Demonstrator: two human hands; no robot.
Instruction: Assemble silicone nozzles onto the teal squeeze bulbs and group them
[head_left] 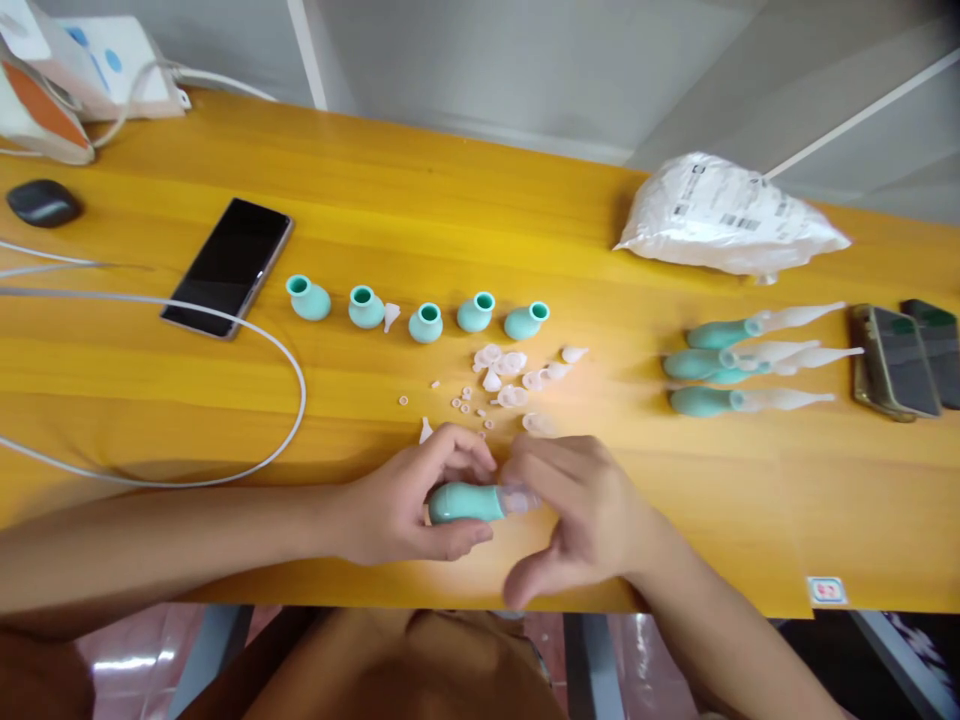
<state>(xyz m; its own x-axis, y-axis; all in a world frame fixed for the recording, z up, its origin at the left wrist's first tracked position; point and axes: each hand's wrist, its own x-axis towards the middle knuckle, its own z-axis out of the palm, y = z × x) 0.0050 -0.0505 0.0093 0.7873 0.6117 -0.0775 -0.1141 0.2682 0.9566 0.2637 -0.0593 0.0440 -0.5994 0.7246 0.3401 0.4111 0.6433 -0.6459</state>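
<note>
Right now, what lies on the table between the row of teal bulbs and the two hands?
In the head view, a scatter of small clear plastic parts lies between the row of teal bulbs and the hands, left hand and right hand.

A yellow wooden table [750, 500] bore five teal bulbs [426, 323] in a row mid-table, clear small parts [510, 365] just nearer, three assembled aspirators [720, 365] toward its right edge, a phone [227, 265] at left and a white bag [727, 215] at the far edge.
</note>
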